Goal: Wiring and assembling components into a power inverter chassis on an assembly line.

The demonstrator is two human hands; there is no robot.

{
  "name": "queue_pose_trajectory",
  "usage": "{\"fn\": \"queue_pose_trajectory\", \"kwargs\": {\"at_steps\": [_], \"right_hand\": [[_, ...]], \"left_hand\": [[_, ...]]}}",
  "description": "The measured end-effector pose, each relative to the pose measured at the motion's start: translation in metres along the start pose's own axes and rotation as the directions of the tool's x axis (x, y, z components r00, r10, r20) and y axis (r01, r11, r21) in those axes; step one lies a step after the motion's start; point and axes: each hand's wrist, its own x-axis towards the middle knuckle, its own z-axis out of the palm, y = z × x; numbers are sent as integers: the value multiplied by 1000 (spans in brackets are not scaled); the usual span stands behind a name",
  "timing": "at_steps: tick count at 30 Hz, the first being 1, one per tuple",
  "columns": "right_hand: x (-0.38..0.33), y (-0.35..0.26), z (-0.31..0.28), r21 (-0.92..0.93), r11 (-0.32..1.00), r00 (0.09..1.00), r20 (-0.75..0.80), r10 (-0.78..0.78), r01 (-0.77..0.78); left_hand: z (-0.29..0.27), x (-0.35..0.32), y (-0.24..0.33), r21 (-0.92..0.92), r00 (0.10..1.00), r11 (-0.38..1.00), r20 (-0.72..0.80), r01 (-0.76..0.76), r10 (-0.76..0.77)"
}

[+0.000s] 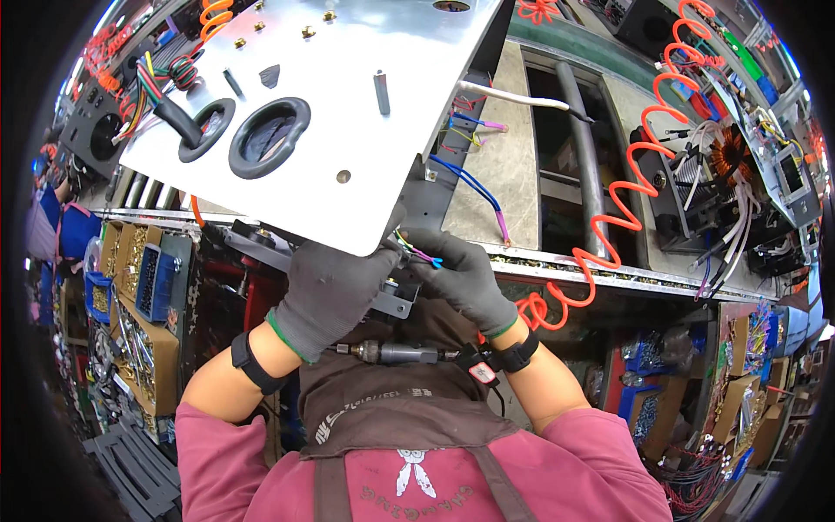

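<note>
A large silver metal panel [348, 96] with grommeted holes leans over the bench in front of me, its near corner above my hands. My left hand [335, 287], in a grey glove, is closed below that corner. Its fingertips are partly hidden, and I cannot make out what they hold. My right hand [465, 283], gloved alike, is closed on a bundle of thin coloured wires [422, 253] with blue tips. Just under both hands sits a dark metal bracket [396, 301]. A grey power screwdriver [396, 353] lies across my lap.
An orange coiled air hose [613, 252] hangs at the right, beside a metal roller [581, 148]. Blue wires [474, 184] stick out beyond the panel. Parts bins [156, 283] flank me on the left, more bins [648, 409] on the right. Electronic assemblies [704, 183] stand far right.
</note>
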Motion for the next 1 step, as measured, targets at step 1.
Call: {"fn": "queue_pose_trajectory", "kwargs": {"at_steps": [1], "right_hand": [[1,1,-2,-60,998,1000,3,23,-23]], "left_hand": [[0,1,-1,1,1000,1000,9,-4,4]]}}
